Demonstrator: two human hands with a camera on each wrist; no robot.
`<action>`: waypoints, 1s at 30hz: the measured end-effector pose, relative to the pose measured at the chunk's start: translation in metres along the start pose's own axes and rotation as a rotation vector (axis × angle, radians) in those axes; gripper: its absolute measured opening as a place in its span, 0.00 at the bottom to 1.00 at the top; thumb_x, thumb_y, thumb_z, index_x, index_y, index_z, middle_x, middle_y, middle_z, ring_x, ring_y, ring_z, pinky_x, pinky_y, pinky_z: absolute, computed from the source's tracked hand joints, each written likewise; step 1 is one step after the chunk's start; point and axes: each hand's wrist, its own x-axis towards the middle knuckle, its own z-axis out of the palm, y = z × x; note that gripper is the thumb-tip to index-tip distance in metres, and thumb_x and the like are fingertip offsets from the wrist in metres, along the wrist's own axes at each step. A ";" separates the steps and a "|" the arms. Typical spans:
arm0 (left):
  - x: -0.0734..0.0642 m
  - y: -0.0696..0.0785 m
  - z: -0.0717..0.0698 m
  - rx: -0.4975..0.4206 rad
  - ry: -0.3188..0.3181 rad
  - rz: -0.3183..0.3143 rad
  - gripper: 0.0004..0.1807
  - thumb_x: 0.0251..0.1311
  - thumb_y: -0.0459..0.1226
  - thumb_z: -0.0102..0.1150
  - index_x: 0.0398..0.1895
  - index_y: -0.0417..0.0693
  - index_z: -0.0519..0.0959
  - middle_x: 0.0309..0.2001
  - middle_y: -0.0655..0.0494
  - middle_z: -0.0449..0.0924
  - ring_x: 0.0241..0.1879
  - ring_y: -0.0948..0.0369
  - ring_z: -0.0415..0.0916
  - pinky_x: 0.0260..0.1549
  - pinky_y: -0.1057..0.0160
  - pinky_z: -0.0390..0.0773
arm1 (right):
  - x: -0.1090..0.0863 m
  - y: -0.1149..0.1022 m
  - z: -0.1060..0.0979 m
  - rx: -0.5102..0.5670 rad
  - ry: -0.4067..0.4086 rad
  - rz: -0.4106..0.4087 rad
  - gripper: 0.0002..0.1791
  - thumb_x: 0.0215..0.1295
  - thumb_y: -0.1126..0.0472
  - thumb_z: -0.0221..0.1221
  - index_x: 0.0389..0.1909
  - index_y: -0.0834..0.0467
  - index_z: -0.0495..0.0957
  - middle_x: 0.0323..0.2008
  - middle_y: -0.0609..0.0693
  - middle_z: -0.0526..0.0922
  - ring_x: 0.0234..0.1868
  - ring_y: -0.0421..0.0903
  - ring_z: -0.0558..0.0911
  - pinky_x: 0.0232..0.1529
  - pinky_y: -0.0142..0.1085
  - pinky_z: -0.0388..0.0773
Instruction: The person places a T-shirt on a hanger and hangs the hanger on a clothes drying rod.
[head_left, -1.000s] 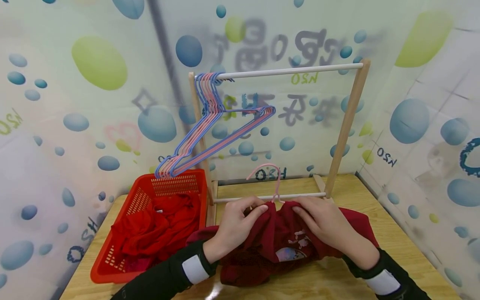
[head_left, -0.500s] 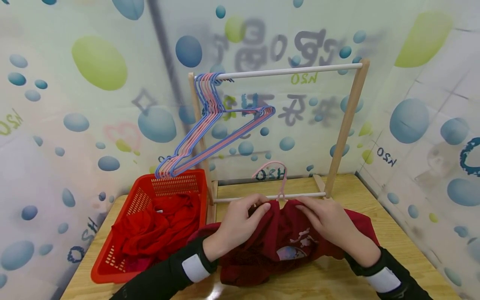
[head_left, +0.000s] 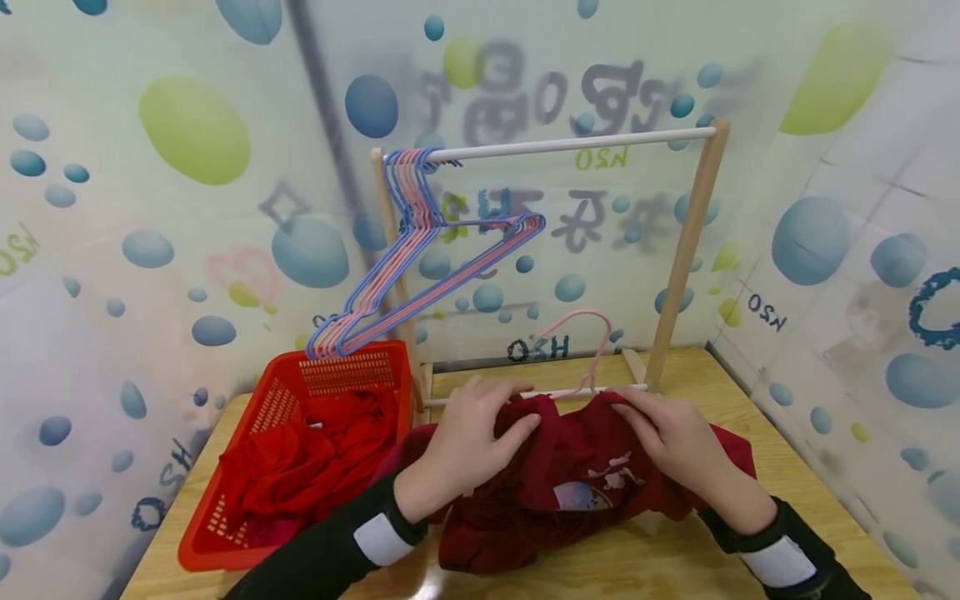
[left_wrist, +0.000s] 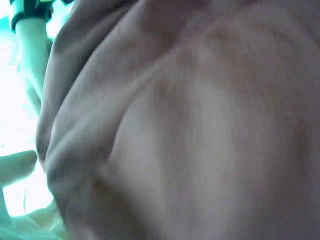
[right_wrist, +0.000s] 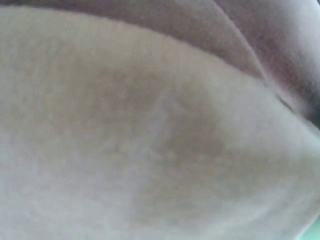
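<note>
A dark red garment (head_left: 540, 475) with a pale printed picture lies bunched on the table in the head view. From its top rises the hook of a pink hanger (head_left: 600, 350); the rest of that hanger is hidden in the cloth. My left hand (head_left: 468, 437) pinches the garment's upper edge left of the hook. On the other side, my right hand (head_left: 678, 442) grips the edge between thumb and fingers. Cloth (left_wrist: 190, 125) fills most of the left wrist view, with fingertips at its left edge. Blurred fabric (right_wrist: 150, 130) covers the right wrist view.
A red plastic basket (head_left: 198, 533) with bright red clothes (head_left: 307, 458) stands on the left of the wooden table (head_left: 780, 517). Behind is a rack with a white rail (head_left: 570, 146) and wooden posts. Several blue and pink hangers (head_left: 420, 233) hang at the rail's left end.
The pink hook has shifted right and slightly up, now closer to the right hand. The hands have moved a little apart, with the garment's edge spread wider between them. The head view has turned slightly.
</note>
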 end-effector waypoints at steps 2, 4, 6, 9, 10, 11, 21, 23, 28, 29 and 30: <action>-0.002 -0.004 -0.008 -0.003 0.020 -0.023 0.18 0.62 0.47 0.58 0.52 0.51 0.77 0.41 0.60 0.82 0.41 0.62 0.71 0.41 0.60 0.70 | -0.002 0.002 -0.002 -0.014 0.004 0.007 0.20 0.47 0.75 0.66 0.44 0.59 0.81 0.32 0.50 0.86 0.26 0.33 0.77 0.29 0.23 0.75; -0.005 -0.009 -0.018 -0.005 0.014 -0.066 0.19 0.62 0.48 0.58 0.53 0.51 0.77 0.41 0.59 0.81 0.41 0.61 0.70 0.40 0.61 0.70 | -0.003 0.005 -0.004 -0.023 0.010 0.011 0.21 0.47 0.76 0.65 0.44 0.59 0.81 0.33 0.50 0.86 0.27 0.34 0.80 0.30 0.24 0.77; -0.009 -0.015 -0.028 0.005 -0.033 -0.133 0.22 0.62 0.50 0.58 0.55 0.51 0.76 0.44 0.57 0.79 0.43 0.60 0.70 0.39 0.61 0.71 | -0.004 0.007 -0.006 -0.026 0.015 0.018 0.21 0.47 0.76 0.65 0.44 0.59 0.81 0.33 0.50 0.86 0.27 0.36 0.80 0.31 0.24 0.77; -0.017 -0.023 -0.043 0.036 -0.163 -0.237 0.27 0.60 0.52 0.59 0.59 0.49 0.72 0.50 0.52 0.78 0.50 0.55 0.72 0.45 0.56 0.74 | -0.006 0.010 -0.010 -0.023 0.021 0.028 0.21 0.48 0.76 0.65 0.44 0.58 0.81 0.32 0.51 0.86 0.27 0.37 0.81 0.33 0.22 0.76; -0.020 -0.026 -0.047 0.041 -0.213 -0.263 0.29 0.59 0.51 0.60 0.60 0.48 0.71 0.52 0.50 0.77 0.52 0.53 0.72 0.47 0.54 0.74 | -0.006 0.011 -0.011 -0.023 0.022 0.032 0.21 0.48 0.76 0.65 0.45 0.58 0.80 0.32 0.51 0.86 0.27 0.38 0.82 0.33 0.22 0.77; -0.023 -0.029 -0.051 0.045 -0.259 -0.285 0.30 0.58 0.50 0.62 0.61 0.47 0.69 0.54 0.48 0.76 0.53 0.51 0.72 0.49 0.52 0.74 | -0.006 0.011 -0.012 -0.027 0.024 0.036 0.20 0.48 0.76 0.65 0.44 0.58 0.80 0.33 0.51 0.86 0.28 0.38 0.82 0.34 0.21 0.76; -0.034 -0.042 -0.061 0.011 -0.366 -0.263 0.22 0.58 0.23 0.55 0.55 0.42 0.69 0.33 0.46 0.81 0.23 0.65 0.70 0.22 0.68 0.71 | -0.008 0.017 -0.020 -0.048 0.027 0.047 0.22 0.46 0.77 0.65 0.44 0.58 0.81 0.34 0.51 0.86 0.29 0.39 0.82 0.36 0.18 0.74; -0.033 -0.040 -0.062 0.019 -0.329 -0.254 0.21 0.58 0.23 0.54 0.55 0.43 0.70 0.36 0.46 0.83 0.22 0.67 0.70 0.23 0.70 0.71 | -0.009 0.019 -0.023 -0.055 0.027 0.033 0.22 0.46 0.77 0.65 0.45 0.57 0.81 0.33 0.50 0.86 0.28 0.38 0.81 0.33 0.18 0.74; -0.028 -0.039 -0.064 -0.016 -0.202 -0.221 0.19 0.60 0.24 0.54 0.53 0.45 0.72 0.32 0.50 0.83 0.21 0.67 0.72 0.24 0.70 0.73 | -0.010 0.024 -0.032 -0.068 0.065 0.028 0.19 0.50 0.75 0.64 0.43 0.57 0.81 0.30 0.48 0.85 0.26 0.32 0.77 0.33 0.20 0.73; -0.027 -0.039 -0.064 -0.032 -0.174 -0.213 0.18 0.60 0.24 0.54 0.53 0.45 0.72 0.33 0.50 0.83 0.22 0.66 0.74 0.25 0.70 0.74 | -0.010 0.025 -0.034 -0.069 0.081 0.031 0.17 0.51 0.74 0.64 0.42 0.57 0.81 0.29 0.48 0.84 0.27 0.31 0.77 0.34 0.19 0.73; -0.026 -0.039 -0.064 -0.046 -0.152 -0.210 0.18 0.60 0.24 0.54 0.52 0.46 0.73 0.32 0.51 0.84 0.23 0.66 0.75 0.26 0.70 0.75 | -0.010 0.026 -0.036 -0.071 0.095 0.032 0.16 0.52 0.74 0.64 0.42 0.58 0.80 0.28 0.47 0.84 0.27 0.30 0.76 0.35 0.19 0.73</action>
